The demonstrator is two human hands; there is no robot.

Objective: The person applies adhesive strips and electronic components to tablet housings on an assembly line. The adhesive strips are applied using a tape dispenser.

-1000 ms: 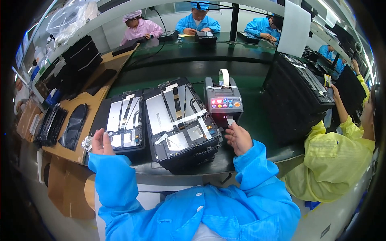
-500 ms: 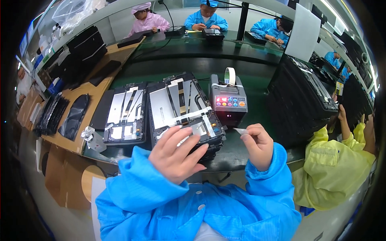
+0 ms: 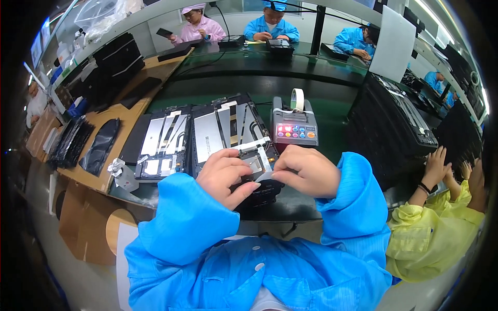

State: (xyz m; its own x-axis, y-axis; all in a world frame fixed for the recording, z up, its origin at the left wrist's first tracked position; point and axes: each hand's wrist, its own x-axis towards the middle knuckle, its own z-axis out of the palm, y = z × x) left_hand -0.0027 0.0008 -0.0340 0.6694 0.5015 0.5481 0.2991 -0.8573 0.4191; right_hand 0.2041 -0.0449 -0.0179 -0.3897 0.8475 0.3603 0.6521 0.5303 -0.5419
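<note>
In front of me lies a stack of flat dark device panels [image 3: 207,136], the top one bearing silver plates, black ribbon cables and white tape strips. My left hand [image 3: 224,175] rests over its near edge, fingers stretched out and thumb apart, holding nothing. Between the pinched thumb and forefinger of my right hand [image 3: 308,170] is a short piece of pale translucent tape [image 3: 266,176], hanging at the panel's near right corner. Whether the tape touches the panel, I cannot tell. Just beyond that hand stands a grey tape dispenser [image 3: 294,127] with lit buttons and a white roll on top.
Left of the stack lies a similar open panel [image 3: 165,140], with a crumpled white wrapper [image 3: 122,175] beside it. A tall stack of black panels [image 3: 389,122] stands at right, near a co-worker's yellow sleeve [image 3: 415,228]. Other people sit across the green bench [image 3: 218,83].
My right hand has moved left with the tape, from beside the dispenser to the panel's near corner. My left hand has settled lower on the panel. A co-worker's hands at right have risen to the black stack.
</note>
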